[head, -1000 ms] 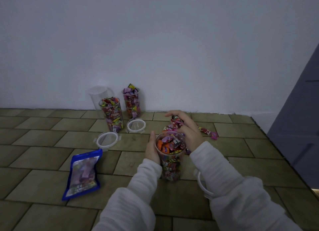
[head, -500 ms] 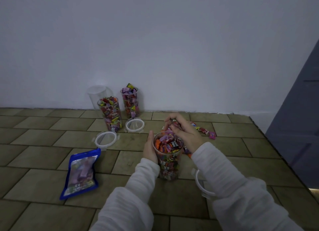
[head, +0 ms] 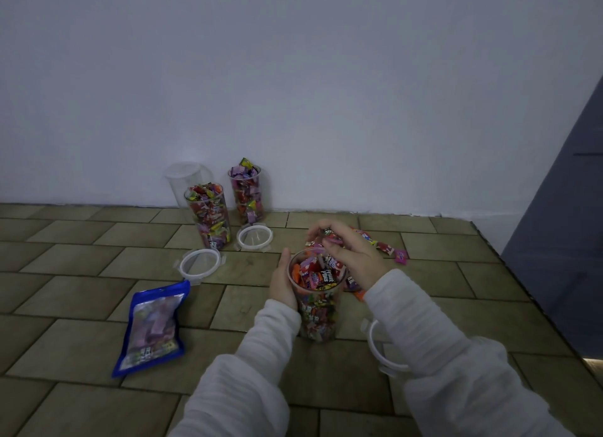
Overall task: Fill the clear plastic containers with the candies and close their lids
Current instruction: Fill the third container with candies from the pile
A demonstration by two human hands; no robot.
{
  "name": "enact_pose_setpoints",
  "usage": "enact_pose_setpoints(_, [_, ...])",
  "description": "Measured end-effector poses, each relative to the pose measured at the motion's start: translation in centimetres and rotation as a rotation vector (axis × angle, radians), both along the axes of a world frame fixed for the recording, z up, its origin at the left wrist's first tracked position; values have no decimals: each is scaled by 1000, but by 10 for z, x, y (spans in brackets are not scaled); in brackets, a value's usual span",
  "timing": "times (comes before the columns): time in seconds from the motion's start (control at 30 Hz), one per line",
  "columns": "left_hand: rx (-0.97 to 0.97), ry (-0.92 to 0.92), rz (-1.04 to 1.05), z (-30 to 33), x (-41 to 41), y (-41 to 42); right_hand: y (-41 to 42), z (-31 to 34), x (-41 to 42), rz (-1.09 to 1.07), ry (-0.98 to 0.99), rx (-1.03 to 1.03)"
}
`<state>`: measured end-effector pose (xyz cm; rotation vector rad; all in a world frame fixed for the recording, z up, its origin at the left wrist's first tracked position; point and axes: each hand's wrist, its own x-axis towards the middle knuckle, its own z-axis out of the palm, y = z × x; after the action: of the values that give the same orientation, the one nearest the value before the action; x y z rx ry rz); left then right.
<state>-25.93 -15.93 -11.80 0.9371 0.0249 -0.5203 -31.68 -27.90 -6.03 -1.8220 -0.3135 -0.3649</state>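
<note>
A clear plastic container (head: 318, 316), nearly full of wrapped candies, stands on the tiled floor in front of me. My left hand (head: 281, 283) grips its left side. My right hand (head: 350, 255) hovers over its rim with curled fingers holding a few candies (head: 329, 236). Loose candies (head: 388, 247) lie on the floor behind the container. Two filled, lidless containers (head: 208, 214) (head: 248, 193) stand near the wall, with an empty one (head: 182, 177) behind them. Two lids (head: 199, 263) (head: 254, 237) lie beside them; a third lid (head: 375, 345) sits under my right forearm.
A blue candy bag (head: 151, 327) lies flat on the floor to the left. A white wall runs along the back. A dark grey door or panel (head: 561, 227) stands at the right edge.
My right hand has lifted a few candies from the floor pile and brought them back over the container's rim. My left hand kept its grip on the container.
</note>
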Motion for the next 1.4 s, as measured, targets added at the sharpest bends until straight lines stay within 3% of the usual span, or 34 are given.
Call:
enact_pose_setpoints(0.2, [1, 53, 1, -2, 1, 0, -8, -3, -2, -11, 56, -165])
enact_pose_setpoints(0.4, [5, 83, 39, -3, 6, -2, -10, 1, -5, 1, 58, -180])
enact_pose_setpoints(0.57, [-2, 88, 80, -6, 9, -3, -12, 8, -1, -142, -42, -495])
enact_pose_setpoints(0.93, [73, -14, 55, -15, 19, -4, 21, 33, 6, -110, 306, -1078])
enact_pose_setpoints(1.17, [78, -35, -28, -10, 15, -1, 21, 35, 9, -100, 398, -1018])
enact_pose_setpoints(1.4, [28, -20, -70, -10, 13, 2, 1, 46, 1, -122, 275, -712])
